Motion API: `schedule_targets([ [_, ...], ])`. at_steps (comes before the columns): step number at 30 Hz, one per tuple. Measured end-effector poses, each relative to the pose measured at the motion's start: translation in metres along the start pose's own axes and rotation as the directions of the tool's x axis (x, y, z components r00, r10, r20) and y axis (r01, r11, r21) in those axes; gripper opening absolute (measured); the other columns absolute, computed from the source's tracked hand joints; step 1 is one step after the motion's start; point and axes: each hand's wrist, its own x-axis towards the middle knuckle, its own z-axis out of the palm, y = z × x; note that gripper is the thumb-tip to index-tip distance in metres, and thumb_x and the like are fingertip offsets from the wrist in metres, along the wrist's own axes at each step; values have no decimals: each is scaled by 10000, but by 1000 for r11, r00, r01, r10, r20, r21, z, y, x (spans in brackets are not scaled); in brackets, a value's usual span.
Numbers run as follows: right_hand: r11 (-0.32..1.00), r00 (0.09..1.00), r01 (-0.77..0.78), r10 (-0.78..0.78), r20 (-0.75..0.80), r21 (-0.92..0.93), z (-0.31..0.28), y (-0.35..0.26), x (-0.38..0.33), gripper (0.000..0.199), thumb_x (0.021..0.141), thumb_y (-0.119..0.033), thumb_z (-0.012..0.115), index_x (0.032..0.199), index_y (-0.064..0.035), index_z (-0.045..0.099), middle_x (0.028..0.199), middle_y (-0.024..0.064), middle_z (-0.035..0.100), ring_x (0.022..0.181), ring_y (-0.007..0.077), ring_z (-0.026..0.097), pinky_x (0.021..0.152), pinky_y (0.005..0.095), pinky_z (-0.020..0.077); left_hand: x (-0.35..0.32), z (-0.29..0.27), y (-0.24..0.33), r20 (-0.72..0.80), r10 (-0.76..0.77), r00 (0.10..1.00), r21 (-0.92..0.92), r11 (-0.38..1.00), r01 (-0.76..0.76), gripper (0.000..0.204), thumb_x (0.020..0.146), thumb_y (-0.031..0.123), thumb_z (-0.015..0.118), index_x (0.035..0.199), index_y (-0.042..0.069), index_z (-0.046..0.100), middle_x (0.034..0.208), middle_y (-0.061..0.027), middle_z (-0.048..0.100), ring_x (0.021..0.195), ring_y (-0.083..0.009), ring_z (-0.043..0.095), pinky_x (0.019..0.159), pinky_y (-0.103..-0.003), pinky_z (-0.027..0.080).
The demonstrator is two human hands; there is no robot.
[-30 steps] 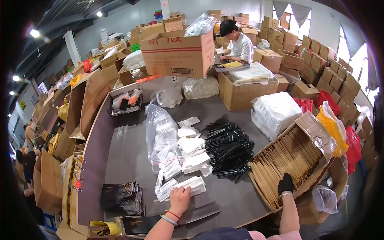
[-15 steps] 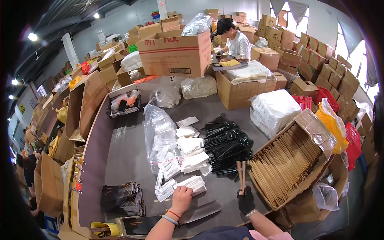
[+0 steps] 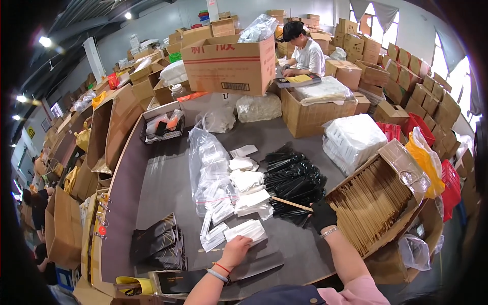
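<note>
Table [image 3: 165, 175], box [image 3: 398, 156] nr R hand [image 3: 323, 216] w/ stick [image 3: 292, 204], L hand [image 3: 235, 254] on pkts [image 3: 250, 231], grip unclear

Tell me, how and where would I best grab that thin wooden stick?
Probably pinch the thin wooden stick at its free end, coming from the left. It's long and narrow, and that end points left, toward the white packets, while the black-gloved right grip covers the other end.
</note>
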Motion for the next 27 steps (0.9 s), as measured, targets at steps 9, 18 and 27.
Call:
schedule_targets([
  [9,997,992,73,-76,97,38,-34,34,40,388,661,-332,784,935,-84,668,917,181,640,922,353,614,803,450,490,-12,-56,40,268,-423,865,-398,769,500,310,758,137,765,1049,59,692,875,-94,696,815,-178,650,782,-304,510],
  [18,910,987,132,-156,29,392,-44,12,-19,439,606,-172,855,955,-58,615,946,95,585,894,283,592,800,375,488,-83,-38,70,150,-151,977,322,942,96,540,612,193,803,1126,163,641,1106,35,591,956,-199,511,827,-377,380],
  [27,829,886,115,-334,320,547,15,-92,-105,467,624,-241,870,1005,-78,653,909,89,581,811,265,603,697,357,499,-104,-38,76,206,-183,961,415,906,83,527,667,212,765,1162,107,617,1248,38,545,1009,-196,493,859,-376,356],
])
